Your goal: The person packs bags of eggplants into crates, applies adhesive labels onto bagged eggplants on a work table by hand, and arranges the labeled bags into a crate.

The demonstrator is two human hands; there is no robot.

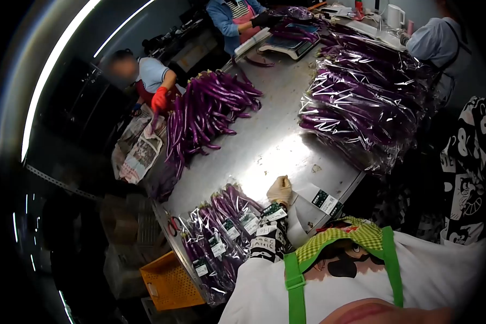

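My left hand (pixel 279 190), in a pale glove, is closed in a loose fist over the metal table (pixel 254 148); whatever may be between its fingers is too small to make out. Beside it, to the right, lies pale backing paper with a green and white label (pixel 326 202). Left of my patterned sleeve are clear bags of purple eggplants (pixel 221 232) bearing similar labels. A pile of loose eggplants (pixel 205 110) lies farther back on the left. Many wrapped eggplants (pixel 362 102) are heaped on the right. My right hand is out of view.
Red-handled scissors (pixel 172 225) lie at the table's left edge, above a yellow crate (pixel 173 282). A person in red gloves (pixel 160 100) is beside the loose pile. Another person stands near the scale (pixel 291 46), and a third at the upper right (pixel 434 46).
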